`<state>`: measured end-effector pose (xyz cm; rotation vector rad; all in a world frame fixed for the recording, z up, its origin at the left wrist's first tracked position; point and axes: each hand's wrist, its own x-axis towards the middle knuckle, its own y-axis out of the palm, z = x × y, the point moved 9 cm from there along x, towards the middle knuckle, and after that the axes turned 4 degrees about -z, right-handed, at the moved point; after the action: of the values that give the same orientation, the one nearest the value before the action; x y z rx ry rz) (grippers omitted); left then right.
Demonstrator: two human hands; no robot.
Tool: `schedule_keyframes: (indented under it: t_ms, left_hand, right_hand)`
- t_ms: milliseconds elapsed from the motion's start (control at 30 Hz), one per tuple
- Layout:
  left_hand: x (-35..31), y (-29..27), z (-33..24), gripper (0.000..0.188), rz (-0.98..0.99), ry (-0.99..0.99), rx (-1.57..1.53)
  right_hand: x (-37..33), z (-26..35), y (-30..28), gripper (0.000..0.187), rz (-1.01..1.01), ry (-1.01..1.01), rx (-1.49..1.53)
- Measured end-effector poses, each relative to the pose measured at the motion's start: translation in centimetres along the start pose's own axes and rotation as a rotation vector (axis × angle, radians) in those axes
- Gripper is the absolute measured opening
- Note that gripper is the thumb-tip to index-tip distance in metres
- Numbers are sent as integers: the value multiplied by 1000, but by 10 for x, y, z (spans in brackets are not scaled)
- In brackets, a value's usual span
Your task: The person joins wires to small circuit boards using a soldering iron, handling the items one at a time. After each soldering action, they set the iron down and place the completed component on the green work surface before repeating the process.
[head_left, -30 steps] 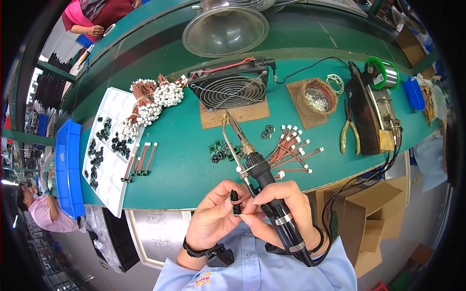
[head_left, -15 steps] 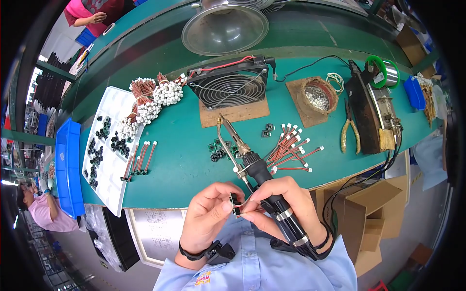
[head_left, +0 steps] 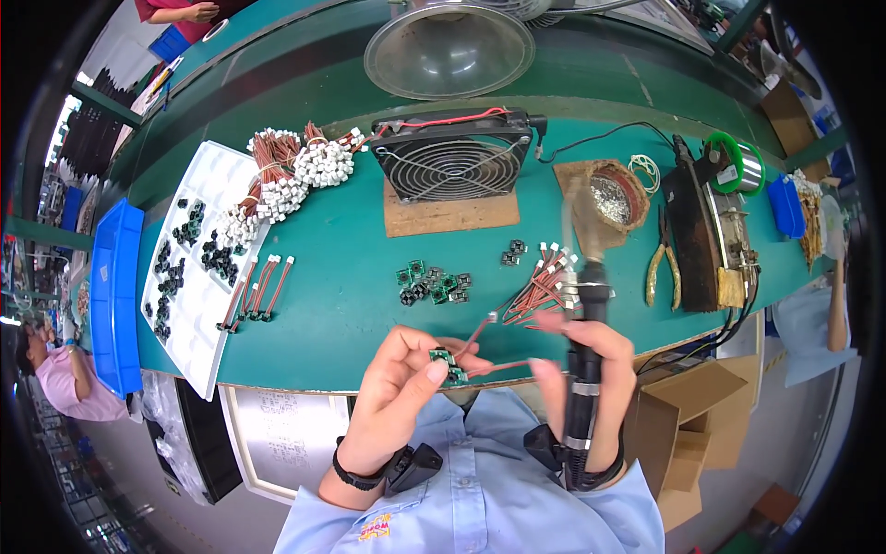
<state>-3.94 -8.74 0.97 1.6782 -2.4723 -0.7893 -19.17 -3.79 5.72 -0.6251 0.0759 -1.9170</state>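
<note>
Between the thumb and fingers of my left hand (head_left: 395,392) is a small green circuit board (head_left: 447,360), held above the table's front edge. A red-brown wire (head_left: 503,367) runs from the board toward the fingertips of my right hand; whether they touch it is blurred. A second lead with a white connector end (head_left: 492,318) rises from beside the board. My right hand (head_left: 611,369) is closed around the black handle of a soldering iron (head_left: 592,282), tip pointing away and smeared by motion. Ahead lie small green boards with black parts (head_left: 434,283) and a bundle of connector wires (head_left: 544,286).
A fan (head_left: 452,168) stands at the back on a wooden board, near a solder-scrap pot (head_left: 609,198). Pliers (head_left: 663,263) and a solder spool (head_left: 736,163) are right. Left are a white tray (head_left: 205,319), wire bundles (head_left: 300,171) and a blue bin (head_left: 118,295).
My right hand has moved right, away from the board, swinging the soldering iron upright and toward the pot. The left hand still holds the board, now turned more face-up.
</note>
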Motion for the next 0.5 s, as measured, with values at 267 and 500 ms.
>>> schedule_keyframes:
  t_ms: [267,500]
  left_hand:
    - [17,-21,0,10,-145,92,61]
    - [22,-27,1,10,-144,162,156]
  right_hand:
    - [-37,2,-38,55,-44,-116,-176]
    - [-47,9,-2,38,250,-222,-151]
